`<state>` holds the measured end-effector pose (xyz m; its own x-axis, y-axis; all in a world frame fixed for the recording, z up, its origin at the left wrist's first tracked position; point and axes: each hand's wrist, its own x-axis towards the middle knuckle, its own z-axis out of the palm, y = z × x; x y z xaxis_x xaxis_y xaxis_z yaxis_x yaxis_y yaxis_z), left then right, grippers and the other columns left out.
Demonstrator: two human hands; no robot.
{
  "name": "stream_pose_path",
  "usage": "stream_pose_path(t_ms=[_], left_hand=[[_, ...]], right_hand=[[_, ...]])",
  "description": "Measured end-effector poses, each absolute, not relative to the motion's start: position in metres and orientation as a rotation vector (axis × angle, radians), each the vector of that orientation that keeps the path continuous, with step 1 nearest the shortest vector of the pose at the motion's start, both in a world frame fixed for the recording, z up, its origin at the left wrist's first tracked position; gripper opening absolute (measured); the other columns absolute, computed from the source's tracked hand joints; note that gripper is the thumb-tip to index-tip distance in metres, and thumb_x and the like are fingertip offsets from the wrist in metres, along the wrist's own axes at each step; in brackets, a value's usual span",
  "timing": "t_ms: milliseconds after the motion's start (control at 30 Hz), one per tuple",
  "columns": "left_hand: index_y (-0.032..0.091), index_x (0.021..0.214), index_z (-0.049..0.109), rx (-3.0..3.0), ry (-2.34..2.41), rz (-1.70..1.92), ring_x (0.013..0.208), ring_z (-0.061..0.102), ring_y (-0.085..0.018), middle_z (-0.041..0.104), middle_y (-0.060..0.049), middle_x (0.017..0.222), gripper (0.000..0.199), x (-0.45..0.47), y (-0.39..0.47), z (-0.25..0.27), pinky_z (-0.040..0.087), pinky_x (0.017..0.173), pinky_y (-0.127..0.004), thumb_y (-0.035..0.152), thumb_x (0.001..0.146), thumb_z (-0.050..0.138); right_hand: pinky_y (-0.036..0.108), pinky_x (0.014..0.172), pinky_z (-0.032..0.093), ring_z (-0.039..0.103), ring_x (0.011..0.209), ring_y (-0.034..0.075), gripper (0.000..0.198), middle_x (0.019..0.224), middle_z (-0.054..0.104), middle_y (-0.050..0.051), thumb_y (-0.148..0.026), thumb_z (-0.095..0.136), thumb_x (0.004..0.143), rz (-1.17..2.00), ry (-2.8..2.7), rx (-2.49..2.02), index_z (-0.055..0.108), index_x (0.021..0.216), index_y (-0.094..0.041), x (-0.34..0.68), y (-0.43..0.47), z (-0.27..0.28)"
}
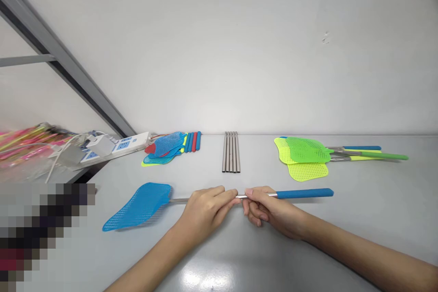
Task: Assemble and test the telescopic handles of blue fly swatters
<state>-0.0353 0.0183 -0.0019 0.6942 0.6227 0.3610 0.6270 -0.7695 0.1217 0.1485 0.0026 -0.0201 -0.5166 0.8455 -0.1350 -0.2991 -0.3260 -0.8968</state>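
Both hands grip one blue fly swatter [138, 207] by its thin metal rod, held roughly level above the grey table. My left hand [208, 207] is closed around the rod on the side of the mesh head. Close beside it, my right hand [270, 210] pinches the metal tube near the blue handle sleeve [304, 193], which points right. Part of the rod is hidden under my fingers. Straight ahead, several loose metal tubes [231, 153] lie side by side.
Swatter heads [167, 146] and coloured handle sleeves [194, 142] lie at the back left. Several swatters with handles [304, 157] are stacked at the right. A white power strip [132, 145] with plugs sits at the left edge, by blurred colourful packages [23, 148]. A wall [239, 54] stands behind.
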Motion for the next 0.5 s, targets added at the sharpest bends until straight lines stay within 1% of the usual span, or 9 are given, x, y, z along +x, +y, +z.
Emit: stream_pose_path(t_ms=[300, 500], left_hand=[[0.018, 0.094, 0.059, -2.913, -1.064, -0.568, 0.053, 0.048, -0.009, 0.05, 0.002, 0.059, 0.026, -0.0357, 0.0179, -0.0013, 0.032, 0.05, -0.02, 0.028, 0.09, 0.034], [0.019, 0.096, 0.058, -2.935, -1.069, -0.541, 0.052, 0.047, -0.009, 0.048, 0.003, 0.058, 0.026, -0.0367, 0.018, -0.0014, 0.032, 0.049, -0.019, 0.027, 0.091, 0.034]], right_hand=[[0.024, 0.051, 0.031, 0.038, 0.043, 0.009, 0.038, 0.037, 0.031, -0.007, -0.036, 0.042, 0.085, 1.906, -1.13, -0.796, 0.057, 0.059, -0.012, 0.1483, 0.0022, -0.0196], [0.024, 0.049, 0.03, 0.038, 0.042, 0.009, 0.037, 0.037, 0.031, -0.007, -0.035, 0.042, 0.086, 1.897, -1.14, -0.777, 0.058, 0.061, -0.012, 0.1486, 0.0021, -0.0224]])
